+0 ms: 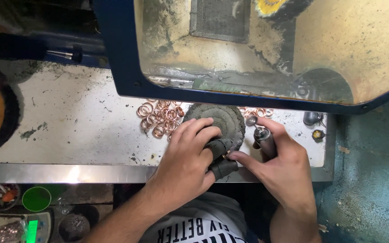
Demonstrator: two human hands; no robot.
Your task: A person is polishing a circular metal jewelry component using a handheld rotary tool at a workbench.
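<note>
A round, dark grey cloth buffing pad (221,119) lies on the stained white metal bench top (68,121), and everything sits around it. The left hand (185,162) rests over the pad's near edge, its thumb and forefinger in black rubber finger guards (221,157) and pinched together on something small, too hidden to identify. Just right of the pad, the right hand (284,166) is closed around a slim silver rotary handpiece (264,139), its forefinger reaching across to touch the left fingertips. A heap of copper-coloured metal rings (160,117) lies touching the pad's left side, with a few more rings at its far right edge. Beyond the pad stands a blue-framed dusty transparent shield (127,67).
</note>
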